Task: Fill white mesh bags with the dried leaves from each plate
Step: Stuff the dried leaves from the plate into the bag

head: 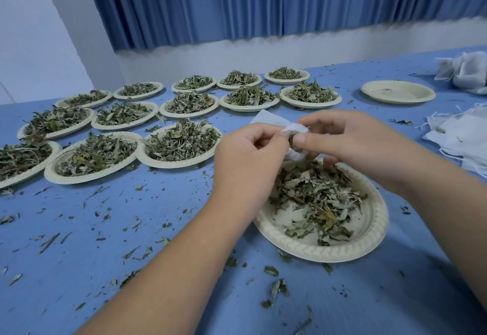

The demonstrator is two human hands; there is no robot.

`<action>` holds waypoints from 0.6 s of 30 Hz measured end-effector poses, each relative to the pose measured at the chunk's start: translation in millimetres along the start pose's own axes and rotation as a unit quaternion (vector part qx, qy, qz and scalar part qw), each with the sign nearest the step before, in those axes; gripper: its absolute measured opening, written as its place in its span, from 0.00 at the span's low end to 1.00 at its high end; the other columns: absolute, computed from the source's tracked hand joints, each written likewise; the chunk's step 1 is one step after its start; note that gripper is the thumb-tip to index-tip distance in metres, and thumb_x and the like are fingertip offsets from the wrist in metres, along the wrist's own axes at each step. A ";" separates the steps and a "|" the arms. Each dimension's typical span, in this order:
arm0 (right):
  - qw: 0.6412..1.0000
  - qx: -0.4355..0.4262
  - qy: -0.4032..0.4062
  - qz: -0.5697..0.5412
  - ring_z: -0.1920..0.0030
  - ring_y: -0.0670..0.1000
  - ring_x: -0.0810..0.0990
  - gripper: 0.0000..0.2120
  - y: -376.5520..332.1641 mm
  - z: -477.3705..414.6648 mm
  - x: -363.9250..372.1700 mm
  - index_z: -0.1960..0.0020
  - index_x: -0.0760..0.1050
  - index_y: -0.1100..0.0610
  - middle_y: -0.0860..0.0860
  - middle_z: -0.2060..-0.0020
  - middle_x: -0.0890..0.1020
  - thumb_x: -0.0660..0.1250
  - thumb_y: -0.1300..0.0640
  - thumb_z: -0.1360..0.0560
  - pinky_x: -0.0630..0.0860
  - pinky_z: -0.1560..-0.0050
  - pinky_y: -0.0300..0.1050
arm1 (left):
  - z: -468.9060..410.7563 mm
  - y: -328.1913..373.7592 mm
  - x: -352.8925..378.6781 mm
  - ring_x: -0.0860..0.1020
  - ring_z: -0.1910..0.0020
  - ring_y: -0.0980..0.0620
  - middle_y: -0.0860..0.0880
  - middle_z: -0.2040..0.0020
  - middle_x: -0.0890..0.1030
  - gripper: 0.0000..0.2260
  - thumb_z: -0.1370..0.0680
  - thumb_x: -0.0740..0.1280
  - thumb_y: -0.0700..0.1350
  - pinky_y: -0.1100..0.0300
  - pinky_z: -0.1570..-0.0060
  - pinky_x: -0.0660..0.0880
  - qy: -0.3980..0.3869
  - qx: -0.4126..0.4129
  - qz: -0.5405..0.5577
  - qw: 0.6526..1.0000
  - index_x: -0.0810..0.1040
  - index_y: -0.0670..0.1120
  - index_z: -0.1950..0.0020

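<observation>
We see little of the white mesh bag (295,129): the left hand (247,155) and right hand (350,139) cover most of it, hiding how full it is. At 9 o'clock a plate (39,166) runs off the edge; at 3 o'clock, the bag pile (463,137).

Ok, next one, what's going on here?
A person is filling bags at a blue table. The left hand and right hand both pinch a white mesh bag at its mouth, above the near plate, which is partly covered in dried leaves. Rows of full plates wait to the left. One empty plate and a pile of empty bags lie to the right.
</observation>
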State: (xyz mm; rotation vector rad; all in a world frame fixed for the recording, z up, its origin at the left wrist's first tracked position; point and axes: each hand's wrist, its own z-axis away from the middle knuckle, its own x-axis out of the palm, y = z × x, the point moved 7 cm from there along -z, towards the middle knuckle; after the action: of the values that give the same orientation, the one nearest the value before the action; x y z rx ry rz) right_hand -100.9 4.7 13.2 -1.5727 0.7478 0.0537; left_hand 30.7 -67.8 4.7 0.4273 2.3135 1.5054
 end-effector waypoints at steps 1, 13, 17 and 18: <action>1.000 -0.005 -0.008 -0.011 0.62 0.46 0.81 0.06 -0.9 1.0 -1.1 0.53 0.82 0.46 0.49 0.61 0.84 0.72 0.50 0.30 0.76 0.63 0.41 | -0.1 -0.3 -0.1 0.71 0.76 0.64 0.59 0.74 0.78 0.10 0.25 0.70 0.41 0.73 0.73 0.66 0.002 -0.001 -0.005 1.000 0.83 0.54 0.64; 0.980 -0.009 0.144 0.140 0.73 0.43 0.69 0.05 2.3 -10.4 -2.5 0.64 0.74 0.53 0.46 0.72 0.75 0.70 0.54 0.35 0.66 0.73 0.38 | 6.1 3.5 11.7 0.84 0.62 0.47 0.50 0.68 0.84 0.07 0.25 0.71 0.42 0.55 0.57 0.81 -0.039 0.008 0.004 0.999 0.84 0.52 0.61; 0.985 -0.016 0.096 0.145 0.70 0.41 0.73 0.12 -2.6 -6.0 -3.7 0.58 0.76 0.49 0.44 0.64 0.79 0.72 0.43 0.34 0.68 0.70 0.36 | 1.1 4.2 1.8 0.81 0.69 0.58 0.55 0.70 0.83 0.09 0.25 0.70 0.40 0.69 0.67 0.75 0.000 0.024 -0.018 1.000 0.83 0.53 0.62; 0.986 -0.015 0.077 0.147 0.69 0.39 0.74 0.14 -4.4 -2.6 -8.1 0.56 0.77 0.47 0.43 0.61 0.80 0.71 0.39 0.35 0.69 0.67 0.36 | -0.4 3.2 -2.3 0.78 0.73 0.60 0.57 0.72 0.81 0.09 0.25 0.70 0.41 0.71 0.71 0.71 0.012 0.023 -0.025 0.999 0.83 0.53 0.61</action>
State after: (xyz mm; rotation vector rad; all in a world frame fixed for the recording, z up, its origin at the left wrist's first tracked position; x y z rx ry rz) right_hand -106.1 5.6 21.1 -1.4962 1.1031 0.1625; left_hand 32.8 -67.8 8.1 0.3637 2.3632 1.4435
